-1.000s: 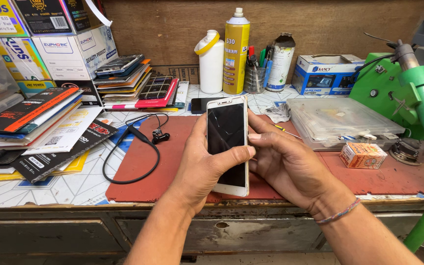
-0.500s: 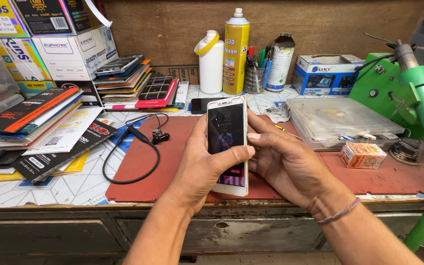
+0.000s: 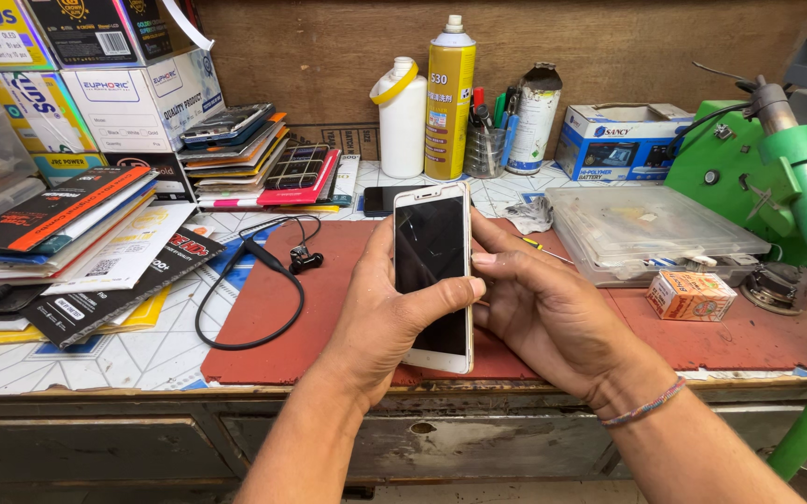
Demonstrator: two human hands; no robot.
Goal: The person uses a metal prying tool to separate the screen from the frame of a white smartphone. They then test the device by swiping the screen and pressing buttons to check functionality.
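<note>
Phone point(image 3: 432, 271): white slab with gold edge, screen dark and cracked, face toward the viewer. Held upright, slightly tilted, above the front edge of a red mat point(image 3: 273, 317) on the worktop. Left hand point(image 3: 380, 313) wraps its lower left side; right hand point(image 3: 543, 313) touches its right edge.

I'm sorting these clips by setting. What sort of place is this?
Probably a phone repair bench. Both hands hold a white smartphone with a dark screen above a red work mat, beside a stack of phone parts and covers and a yellow spray can.
</note>
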